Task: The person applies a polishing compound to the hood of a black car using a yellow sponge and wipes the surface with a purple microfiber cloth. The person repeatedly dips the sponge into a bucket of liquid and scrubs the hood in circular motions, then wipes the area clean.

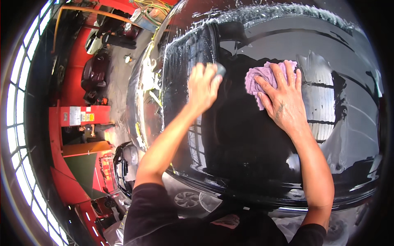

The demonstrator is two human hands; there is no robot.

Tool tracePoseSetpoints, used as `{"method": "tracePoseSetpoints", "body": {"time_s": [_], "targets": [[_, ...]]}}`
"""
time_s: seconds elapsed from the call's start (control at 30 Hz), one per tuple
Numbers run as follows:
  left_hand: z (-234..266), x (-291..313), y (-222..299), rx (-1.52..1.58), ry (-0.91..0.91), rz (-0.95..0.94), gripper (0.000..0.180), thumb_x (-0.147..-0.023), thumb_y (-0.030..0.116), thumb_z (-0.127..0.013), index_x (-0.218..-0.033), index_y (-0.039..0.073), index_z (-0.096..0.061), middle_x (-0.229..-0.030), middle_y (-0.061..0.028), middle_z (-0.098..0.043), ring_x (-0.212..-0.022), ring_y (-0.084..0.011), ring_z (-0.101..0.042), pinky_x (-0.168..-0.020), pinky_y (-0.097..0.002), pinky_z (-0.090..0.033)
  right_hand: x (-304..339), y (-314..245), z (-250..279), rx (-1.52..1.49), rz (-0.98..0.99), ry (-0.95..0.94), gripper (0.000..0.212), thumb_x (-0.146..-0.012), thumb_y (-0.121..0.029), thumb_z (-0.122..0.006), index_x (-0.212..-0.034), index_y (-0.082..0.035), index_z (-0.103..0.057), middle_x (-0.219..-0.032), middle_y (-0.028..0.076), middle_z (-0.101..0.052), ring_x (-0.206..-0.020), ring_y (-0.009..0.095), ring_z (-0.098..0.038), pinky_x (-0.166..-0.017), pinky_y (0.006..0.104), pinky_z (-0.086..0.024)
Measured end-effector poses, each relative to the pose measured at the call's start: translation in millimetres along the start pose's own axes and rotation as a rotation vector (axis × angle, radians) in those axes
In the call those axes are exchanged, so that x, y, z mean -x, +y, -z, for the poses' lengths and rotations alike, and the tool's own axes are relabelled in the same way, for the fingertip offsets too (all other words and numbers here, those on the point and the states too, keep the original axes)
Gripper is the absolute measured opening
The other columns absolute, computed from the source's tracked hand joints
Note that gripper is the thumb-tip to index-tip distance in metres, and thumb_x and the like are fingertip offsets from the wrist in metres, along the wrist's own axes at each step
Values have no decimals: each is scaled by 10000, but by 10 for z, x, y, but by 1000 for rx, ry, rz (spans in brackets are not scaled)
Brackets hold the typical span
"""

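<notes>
A glossy black car panel [246,131], wet in places, fills the middle and right. My right hand [284,104] presses a crumpled pinkish-purple cloth [269,76] against it, with the fingers spread over the cloth. To the left, my left hand [202,88] is closed around a small grey block [221,69], and its fingers hide most of that block. Whether the block touches the panel I cannot tell. White foamy residue [262,16] runs along the panel's far edge, and milky wet streaks [319,98] lie right of the cloth.
Masking film and tape [150,78] cover the car's left side. Beyond it, the workshop floor [127,67] holds a dark red car [96,69] and a person in dark clothes [119,41]. A red post [82,117] and a black bumper [123,166] are at left.
</notes>
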State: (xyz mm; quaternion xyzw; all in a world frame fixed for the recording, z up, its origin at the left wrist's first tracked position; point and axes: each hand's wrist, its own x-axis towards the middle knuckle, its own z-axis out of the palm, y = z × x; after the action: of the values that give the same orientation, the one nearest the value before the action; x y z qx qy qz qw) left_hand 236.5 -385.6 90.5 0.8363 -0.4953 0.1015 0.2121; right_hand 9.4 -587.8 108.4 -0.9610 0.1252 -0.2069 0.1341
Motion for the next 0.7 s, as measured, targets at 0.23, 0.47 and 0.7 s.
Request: {"method": "tracePoseSetpoints", "body": {"time_s": [0.23,0.47,0.7], "targets": [[-441,-1256,-729,-161,262,29,319,-938,354,-742,-1095,77,-737,-1161,-236,-635,-1120,-444,-626,-936,-567,-506,37,-335,-70,52,88,-7,407,-1010,-252,-711,-1414,-209,-717,-1579,167,-525,-1544,466,-378,-1269,650,-293],[-322,-267,124,-8,201,-63,282,-879,300,-796,-1067,96,-746,-1114,-210,-615,-1092,-408,-586,-928,-530,-489,53,78,-200,163,134,18,387,-1086,-261,-635,-1462,-198,-704,-1610,138,-525,-1544,423,-401,-1298,570,-283],[-607,-1007,-452,-96,267,29,274,-874,305,-769,-1044,90,-786,-1182,-223,-642,-1164,-400,-587,-983,-520,-486,40,-51,-221,168,173,11,391,-1091,-271,-631,-1473,-217,-696,-1619,128,-519,-1552,418,-395,-1298,576,-280]]}}
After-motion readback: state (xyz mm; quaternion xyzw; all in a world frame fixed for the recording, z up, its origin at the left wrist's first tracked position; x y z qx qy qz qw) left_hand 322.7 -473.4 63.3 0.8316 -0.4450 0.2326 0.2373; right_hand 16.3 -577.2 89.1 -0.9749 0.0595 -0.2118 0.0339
